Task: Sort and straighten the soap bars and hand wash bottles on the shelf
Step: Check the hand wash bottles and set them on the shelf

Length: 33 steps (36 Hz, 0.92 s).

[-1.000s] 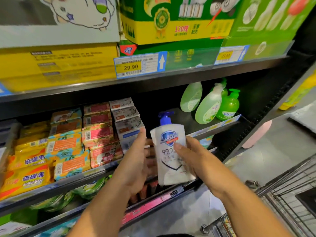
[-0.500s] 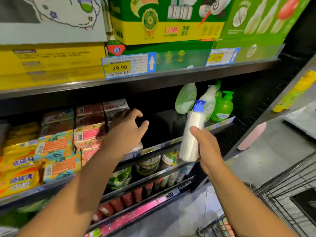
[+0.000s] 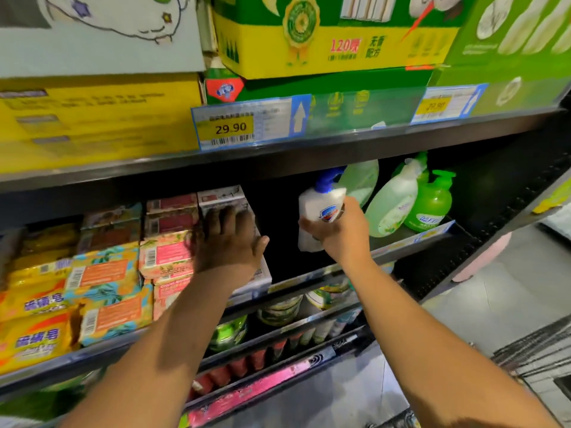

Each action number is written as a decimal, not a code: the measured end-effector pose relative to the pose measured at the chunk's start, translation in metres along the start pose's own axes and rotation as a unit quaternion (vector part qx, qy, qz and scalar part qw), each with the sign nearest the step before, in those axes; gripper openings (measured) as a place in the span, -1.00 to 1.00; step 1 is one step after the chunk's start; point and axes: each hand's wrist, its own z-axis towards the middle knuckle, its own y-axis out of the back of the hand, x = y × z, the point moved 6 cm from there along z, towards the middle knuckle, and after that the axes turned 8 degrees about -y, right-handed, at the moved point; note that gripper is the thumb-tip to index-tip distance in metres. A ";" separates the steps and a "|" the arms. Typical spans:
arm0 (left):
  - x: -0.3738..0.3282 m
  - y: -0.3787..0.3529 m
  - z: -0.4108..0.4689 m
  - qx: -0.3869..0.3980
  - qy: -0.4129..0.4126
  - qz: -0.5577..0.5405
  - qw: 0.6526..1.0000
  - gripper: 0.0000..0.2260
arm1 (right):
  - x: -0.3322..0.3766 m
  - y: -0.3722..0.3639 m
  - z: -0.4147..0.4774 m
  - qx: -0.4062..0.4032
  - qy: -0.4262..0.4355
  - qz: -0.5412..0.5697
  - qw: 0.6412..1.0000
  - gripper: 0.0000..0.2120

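shelf (image 3: 417, 240) | left: stacked soap bars (image 3: 105, 273) | right: green hand wash bottles (image 3: 429, 202), some leaning

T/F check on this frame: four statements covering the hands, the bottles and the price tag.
1. The right hand grips a white bottle with a blue pump. True.
2. The left hand holds a green bottle. False: its fingers lie spread on the white soap boxes and hold nothing.
3. Green pump bottles stand on the shelf to the right of the white bottle. True.
4. The price tag overhead reads 19.90. False: it reads 29.90.
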 end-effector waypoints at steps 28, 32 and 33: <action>0.000 0.000 0.001 0.005 -0.002 -0.007 1.000 -0.41 | -0.077 0.092 0.036 -0.126 0.001 -0.078 0.989 0.03; 0.000 0.001 0.001 0.006 0.003 -0.006 1.000 -0.42 | -0.073 0.098 0.051 -0.056 0.001 -0.038 0.998 0.20; 0.000 0.001 0.001 0.008 0.004 -0.007 1.000 -0.42 | -0.071 0.100 0.051 -0.069 -0.003 -0.065 0.996 0.20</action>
